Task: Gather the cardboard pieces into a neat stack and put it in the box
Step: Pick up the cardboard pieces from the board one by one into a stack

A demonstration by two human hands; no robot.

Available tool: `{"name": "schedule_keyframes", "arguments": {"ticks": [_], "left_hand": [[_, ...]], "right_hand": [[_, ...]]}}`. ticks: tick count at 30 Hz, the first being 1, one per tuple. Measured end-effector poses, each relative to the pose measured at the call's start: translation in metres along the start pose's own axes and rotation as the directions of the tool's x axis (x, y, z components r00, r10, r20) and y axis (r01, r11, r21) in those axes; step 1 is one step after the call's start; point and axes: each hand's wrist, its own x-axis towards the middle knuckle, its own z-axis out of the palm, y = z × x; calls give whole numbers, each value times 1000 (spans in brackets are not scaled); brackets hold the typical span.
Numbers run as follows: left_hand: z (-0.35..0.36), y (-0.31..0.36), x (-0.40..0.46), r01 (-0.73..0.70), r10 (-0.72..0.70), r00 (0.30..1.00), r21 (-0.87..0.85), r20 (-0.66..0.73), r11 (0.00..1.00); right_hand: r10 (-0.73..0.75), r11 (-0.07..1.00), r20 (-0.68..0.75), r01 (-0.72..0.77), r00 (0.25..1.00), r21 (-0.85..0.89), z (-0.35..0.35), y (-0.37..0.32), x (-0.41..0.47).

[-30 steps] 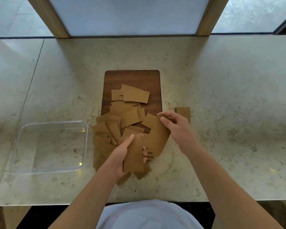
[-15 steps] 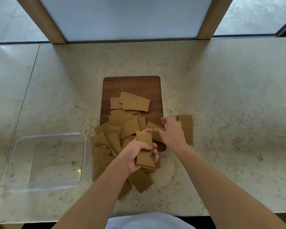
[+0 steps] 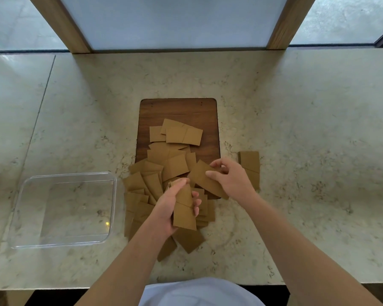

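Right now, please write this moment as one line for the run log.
stage: gathering | left hand: grips small stack | right hand: pinches loose piece | box: no cardboard inside | loose pieces: scattered

Left hand (image 3: pixel 167 208) holds stack (image 3: pixel 184 208); right hand (image 3: pixel 232 180) pinches piece (image 3: pixel 202 178)

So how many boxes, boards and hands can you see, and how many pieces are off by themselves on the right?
Clear plastic box: 1
Dark wooden board: 1
Hands, left and right: 2
Brown cardboard pieces apart on the right: 2
Total: 6
The main cardboard heap overlaps too much to count.
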Motion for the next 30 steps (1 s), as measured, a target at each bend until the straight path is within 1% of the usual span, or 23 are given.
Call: {"name": "schedule_keyframes", "arguments": {"ticks": [2, 4, 6, 7, 9, 10, 11, 12, 13, 15, 16, 17, 18, 19, 20, 21, 22, 23, 24, 25, 27, 30], "left_hand": [[-2, -3, -3, 68, -67, 997, -34, 28, 997], [-7, -5, -7, 155, -152, 986, -36, 72, 987], [-11, -7, -8, 219, -222, 965, 34, 138, 975], [-12, -8, -9, 232, -245, 952, 92, 182, 968], [-11, -13, -11, 225, -287, 904, 217, 317, 950], [-10, -17, -13, 217, -307, 868, 258, 390, 941], [-11, -22, -17, 208, -319, 834, 280, 449, 937], [-12, -27, -20, 189, -318, 811, 295, 491, 937], [-15, -32, -23, 166, -304, 803, 296, 513, 940], [-18, -37, -30, 161, -263, 803, 231, 534, 959], [-19, -37, -32, 192, -247, 810, 157, 532, 969], [-21, -36, -33, 220, -225, 827, 71, 515, 973], [-24, -33, -34, 223, -191, 851, -8, 488, 975], [-29, -31, -34, 201, -149, 882, -72, 446, 977], [-37, -29, -35, 162, -102, 915, -124, 390, 979], [-45, -28, -35, 121, -62, 942, -164, 331, 979], [-53, -27, -35, 89, -36, 965, -193, 260, 977], [-60, -27, -35, 65, -24, 982, -213, 189, 975], [-67, -27, -34, 47, -16, 991, -226, 135, 973], [-73, -27, -34, 33, -11, 996, -234, 93, 972], [-81, -27, -35, 19, -13, 1000, -239, 28, 971], [-82, -26, -37, 22, -26, 1000, -235, -17, 972]], "right_hand": [[-51, 994, 102, 41, 993, 104, -12, -9, -14], [-61, 995, 250, 37, 966, 97, -28, -24, -25], [-34, 999, 428, 46, 903, -17, -37, -38, -30], [-17, 990, 511, 84, 859, -109, -36, -43, -32], [4, 924, 641, 242, 767, -296, -23, -53, -37], [4, 878, 672, 320, 740, -357, -11, -54, -41], [-10, 844, 678, 370, 735, -388, 1, -54, -46], [-36, 829, 668, 395, 744, -395, 12, -53, -49], [-76, 819, 656, 422, 751, -388, 20, -51, -50], [-133, 809, 652, 462, 746, -363, 28, -46, -46], [-137, 844, 652, 432, 746, -318, 28, -42, -43], [-123, 901, 634, 353, 764, -251, 28, -37, -39], [-99, 957, 577, 236, 811, -167, 30, -32, -35], [-66, 984, 476, 136, 877, -113, 32, -22, -29], [-21, 989, 343, 71, 939, -133, 35, -12, -23], [23, 966, 219, 35, 976, -257, 39, -2, -18], [56, 911, 153, 12, 987, -413, 44, 7, -13], [63, 841, 139, 23, 988, -541, 51, 14, -11], [43, 783, 140, 54, 989, -619, 57, 20, -12], [7, 750, 141, 88, 990, -655, 63, 23, -12], [-58, 745, 120, 122, 991, -656, 69, 25, -14], [-58, 764, 78, 95, 995, -638, 69, 26, -15]]}}
